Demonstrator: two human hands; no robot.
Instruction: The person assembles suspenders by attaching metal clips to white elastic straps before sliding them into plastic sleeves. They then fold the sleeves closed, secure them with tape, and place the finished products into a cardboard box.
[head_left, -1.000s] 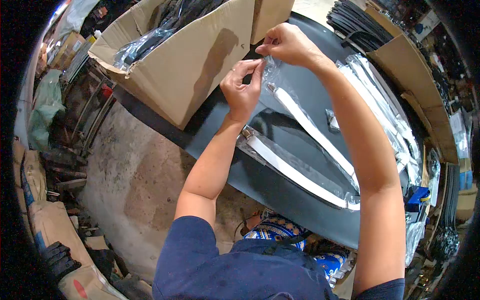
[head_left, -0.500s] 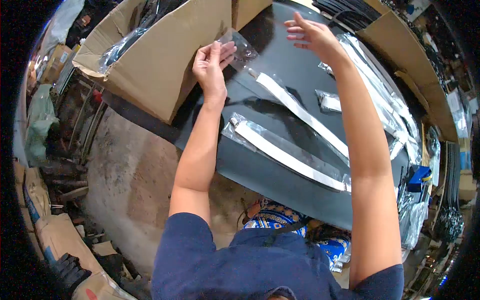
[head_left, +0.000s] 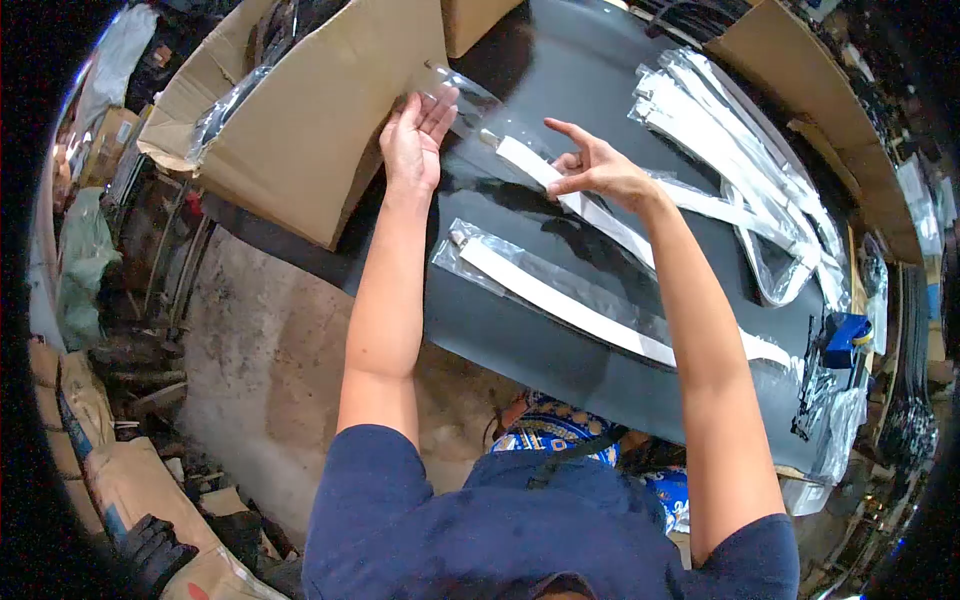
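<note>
My left hand [head_left: 413, 145] is open, palm up and fingers stretched, against the end of a clear plastic sleeve [head_left: 470, 105] beside the cardboard box. In that sleeve lies a long white belt-like strip [head_left: 522, 160] with a small metal piece at its end. My right hand [head_left: 603, 172] is over this strip, index finger and thumb spread apart, the thumb right at the strip and the other fingers curled. Nearer to me lies a second bagged white strip [head_left: 560, 305], also with a metal end. Both rest on a dark table [head_left: 500, 340].
A pile of bagged white strips [head_left: 720, 150] covers the table's right side. An upright cardboard box [head_left: 310, 110] stands at the left, holding plastic-wrapped items. A blue object [head_left: 847, 338] sits by the right edge, near a cardboard flap [head_left: 800, 80].
My right hand has come down and toward me, from above the table to the strip. My left hand has gone from a loose pinch to flat, stretched fingers.
</note>
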